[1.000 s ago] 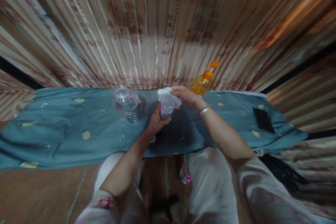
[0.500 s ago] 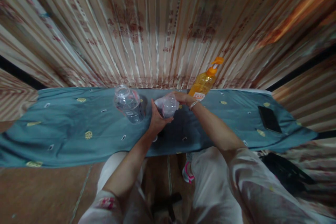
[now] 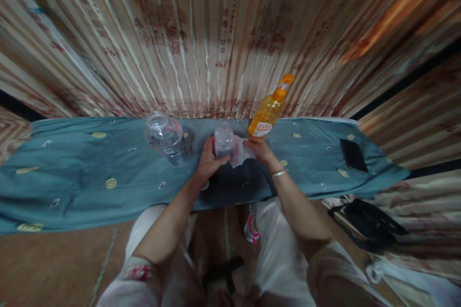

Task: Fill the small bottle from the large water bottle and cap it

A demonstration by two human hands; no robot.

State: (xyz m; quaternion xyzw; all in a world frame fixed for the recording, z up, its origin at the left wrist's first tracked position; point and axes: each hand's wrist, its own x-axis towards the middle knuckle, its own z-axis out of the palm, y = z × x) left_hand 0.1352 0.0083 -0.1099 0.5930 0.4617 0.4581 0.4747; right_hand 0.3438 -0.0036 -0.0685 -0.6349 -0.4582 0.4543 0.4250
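My left hand (image 3: 211, 159) is wrapped round a small clear plastic bottle (image 3: 224, 138) over the middle of the table. To its right, my right hand (image 3: 261, 150) pinches a crumpled whitish tissue (image 3: 240, 151), which touches the bottle's side. A larger clear plastic jar (image 3: 169, 139) stands to the left of my left hand, its mouth uncovered. Just behind my right hand is a pump bottle (image 3: 267, 114) of orange-yellow liquid with an orange pump head. A small white round object (image 3: 205, 185) lies near my left wrist, partly hidden.
A patterned blue-green cloth (image 3: 82, 163) covers the narrow table. A black phone (image 3: 353, 155) lies at the right end. Behind the table hangs a striped curtain (image 3: 201, 48). A black bag (image 3: 370, 223) sits below on the right.
My right hand has drawn away to the right and toward me, and the tissue now shows beside the bottle. My left hand keeps its hold. The view has shifted slightly.
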